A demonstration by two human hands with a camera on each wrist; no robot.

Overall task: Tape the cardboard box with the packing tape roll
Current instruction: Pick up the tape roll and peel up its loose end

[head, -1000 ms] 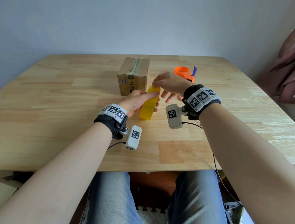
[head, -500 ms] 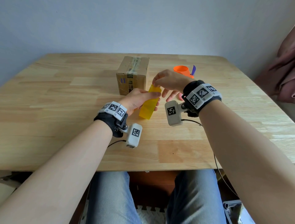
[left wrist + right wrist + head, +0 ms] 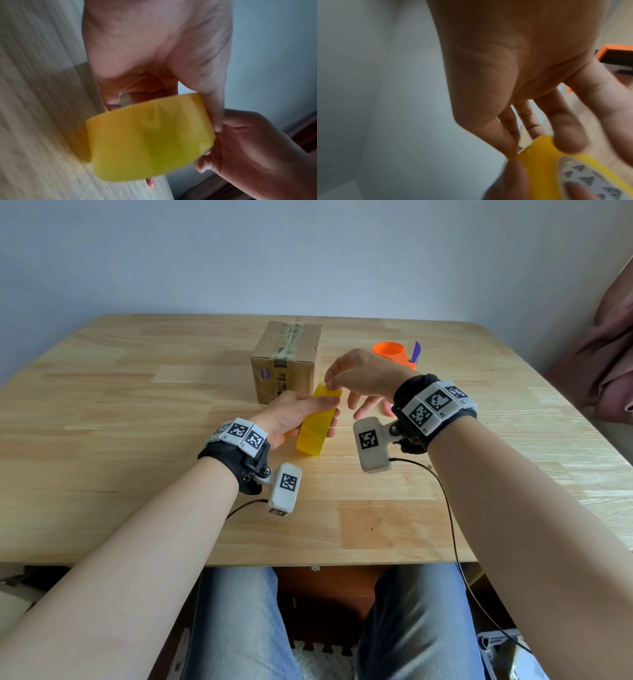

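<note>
- The worktop point(image 3: 137, 440) carries everything we see; we place the rest by the cardboard box point(image 3: 286, 361), which stands toward its far middle.
- The cardboard box is closed, with an old strip of tape along its top seam. We judge it light and fairly stiff, so it may slide under a pressing palm and wants steadying on a side wall.
- The orange dispenser point(image 3: 394, 354) lies well to the right of the box, untouched; it does not block the way.
- The packing tape roll point(image 3: 317, 422) stands on edge on the worktop just in front of the box. We judge it light, rigid at the core and slick on its yellow face; best held through the core and by the rim.
- Our left hand point(image 3: 291, 416) is wrapped round the roll, thumb on the outer face and fingers at the core.
- Our right hand point(image 3: 359, 378) pinches at the roll's top edge nearest the box, thumb and forefinger together, seemingly on the tape's free end; the other fingers hang loose.
</note>
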